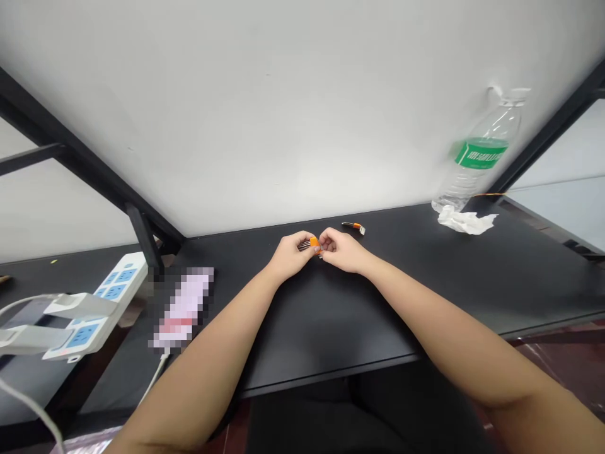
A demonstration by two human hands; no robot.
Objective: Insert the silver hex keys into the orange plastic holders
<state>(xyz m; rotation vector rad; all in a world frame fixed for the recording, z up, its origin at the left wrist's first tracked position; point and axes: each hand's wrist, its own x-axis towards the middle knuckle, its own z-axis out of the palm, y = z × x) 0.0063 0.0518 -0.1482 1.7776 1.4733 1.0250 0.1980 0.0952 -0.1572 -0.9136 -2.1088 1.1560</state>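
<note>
In the middle of the black desk my two hands are close together around a small orange piece with dark thin strips (312, 243). My left hand (290, 255) is closed on it, with the strips lying across its thumb and fingers. The fingers of my right hand (344, 250) are pinched at the right end of the piece, and a small pale tip shows just below them. What exactly the right fingertips grip is hidden. Just beyond my right hand lies a similar small orange item (357, 227), with a dark thin end and a whitish end.
A clear bottle with a green label (482, 153) stands at the back right, a crumpled tissue (466, 221) before it. On the left lie a blurred-out phone (184, 309) on a cable and a white power strip (106, 302) with plugs. A pale wall (293, 126) rises behind the desk.
</note>
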